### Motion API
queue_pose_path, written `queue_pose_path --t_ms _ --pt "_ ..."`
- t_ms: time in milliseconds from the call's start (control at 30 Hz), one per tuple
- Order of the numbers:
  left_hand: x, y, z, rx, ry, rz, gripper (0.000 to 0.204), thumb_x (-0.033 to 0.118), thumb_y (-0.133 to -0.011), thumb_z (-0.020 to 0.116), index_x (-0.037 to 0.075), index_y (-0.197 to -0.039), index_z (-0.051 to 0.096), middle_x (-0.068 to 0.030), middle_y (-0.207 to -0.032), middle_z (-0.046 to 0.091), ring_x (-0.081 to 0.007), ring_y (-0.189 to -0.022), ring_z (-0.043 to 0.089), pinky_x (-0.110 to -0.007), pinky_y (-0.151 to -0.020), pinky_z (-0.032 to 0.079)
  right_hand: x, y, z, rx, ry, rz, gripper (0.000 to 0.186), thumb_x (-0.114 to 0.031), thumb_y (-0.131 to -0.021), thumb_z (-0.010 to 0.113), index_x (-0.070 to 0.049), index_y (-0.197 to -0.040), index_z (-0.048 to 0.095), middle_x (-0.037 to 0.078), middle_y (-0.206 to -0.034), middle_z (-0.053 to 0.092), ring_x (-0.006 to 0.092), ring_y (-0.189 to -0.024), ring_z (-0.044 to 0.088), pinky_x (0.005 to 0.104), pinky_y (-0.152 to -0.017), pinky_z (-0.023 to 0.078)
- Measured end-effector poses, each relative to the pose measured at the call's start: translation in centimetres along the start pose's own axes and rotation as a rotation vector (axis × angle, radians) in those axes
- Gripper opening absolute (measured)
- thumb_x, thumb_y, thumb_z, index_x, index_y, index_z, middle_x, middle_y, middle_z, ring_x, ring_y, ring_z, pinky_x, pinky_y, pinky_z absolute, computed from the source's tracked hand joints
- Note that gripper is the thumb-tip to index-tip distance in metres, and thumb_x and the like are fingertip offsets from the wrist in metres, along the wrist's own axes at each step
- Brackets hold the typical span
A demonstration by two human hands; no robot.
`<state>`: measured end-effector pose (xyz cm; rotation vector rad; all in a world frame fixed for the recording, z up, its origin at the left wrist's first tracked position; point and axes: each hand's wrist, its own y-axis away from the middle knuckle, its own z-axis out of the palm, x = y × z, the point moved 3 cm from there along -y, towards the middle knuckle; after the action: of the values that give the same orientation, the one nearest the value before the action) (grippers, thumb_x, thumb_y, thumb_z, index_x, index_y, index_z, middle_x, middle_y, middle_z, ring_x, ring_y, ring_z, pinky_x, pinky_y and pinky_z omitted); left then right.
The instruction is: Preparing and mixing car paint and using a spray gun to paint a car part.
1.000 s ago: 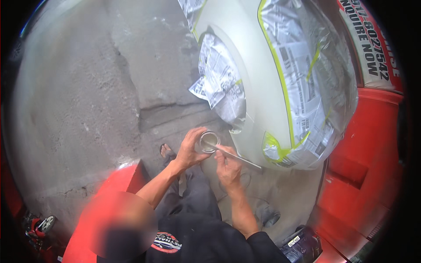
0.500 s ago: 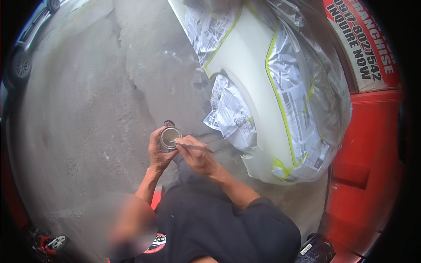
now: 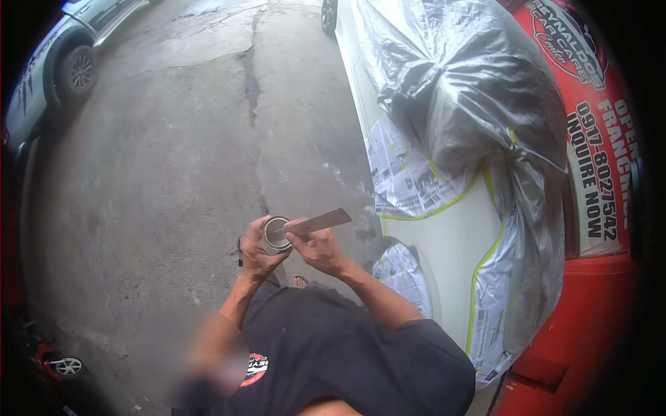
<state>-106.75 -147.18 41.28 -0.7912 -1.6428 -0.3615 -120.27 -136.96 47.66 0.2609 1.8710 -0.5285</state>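
Observation:
My left hand (image 3: 255, 258) is wrapped round a small round metal can (image 3: 265, 243), held upright in front of my body. Pale, cream-like liquid shows inside it. In my right hand (image 3: 322, 251), thumb and fingers pinch a flat, thin stirring stick (image 3: 325, 220). Its lower end dips into the can's mouth, while the broad end sticks out to the upper right. Both hands are close together, the right one beside the can's rim.
To my right stands a white car (image 3: 451, 253), masked with newspaper (image 3: 409, 166), yellow-green tape and a silver plastic cover (image 3: 465, 83). Beyond it is a red vehicle (image 3: 590, 305). Another vehicle (image 3: 48, 76) is parked far left on the concrete floor (image 3: 159, 173).
My view has shifted, so the masked car appears farther right and lower. The stick's free end has swung from pointing slightly down to pointing up and right. Both hands keep their holds.

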Motion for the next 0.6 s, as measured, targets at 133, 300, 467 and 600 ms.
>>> queue_pose_path --t_ms 133,300,467,600 --pt "-4.1 -10.7 -3.9 0.041 -0.058 0.067 0.076 0.017 -0.064 0.092 0.003 -0.128 0.054 -0.0136 -0.119 0.062 -0.0292 -0.111 0.063 -0.040 -0.096 0.052 3.1 -11.2 2.1 -0.014 -0.026 0.058 0.018 -0.007 -0.093 0.066 0.002 -0.108 0.068 0.012 -0.091 0.069 0.0176 -0.076 0.065 0.0329 -0.066 0.051" --pt "-7.1 -25.1 -8.3 0.005 -0.087 0.102 0.075 0.016 -0.063 0.091 0.003 -0.127 0.055 -0.0139 -0.120 0.062 -0.0294 -0.113 0.062 -0.039 -0.098 0.051 6.3 -24.3 3.2 0.054 -0.072 0.240 0.016 -0.006 -0.095 0.065 0.002 -0.109 0.069 0.009 -0.092 0.069 0.0132 -0.078 0.062 0.0307 -0.067 0.051" --pt "-9.3 -39.6 -9.9 -0.129 -0.043 0.137 0.075 0.011 -0.062 0.090 0.003 -0.129 0.055 -0.0140 -0.123 0.061 -0.0300 -0.115 0.061 -0.040 -0.099 0.051 8.6 -36.7 2.1 0.179 -0.020 0.203 0.017 -0.007 -0.098 0.062 0.002 -0.112 0.069 0.008 -0.096 0.071 0.0141 -0.083 0.067 0.0290 -0.068 0.055" --pt "-12.2 -51.9 -9.3 -0.189 -0.015 0.169 0.075 0.011 -0.062 0.089 0.003 -0.129 0.055 -0.0140 -0.124 0.060 -0.0300 -0.115 0.061 -0.040 -0.099 0.051 11.9 -47.1 0.1 0.303 -0.062 0.220 0.019 -0.006 -0.098 0.061 0.001 -0.114 0.068 0.008 -0.095 0.071 0.0140 -0.079 0.068 0.0280 -0.067 0.056"
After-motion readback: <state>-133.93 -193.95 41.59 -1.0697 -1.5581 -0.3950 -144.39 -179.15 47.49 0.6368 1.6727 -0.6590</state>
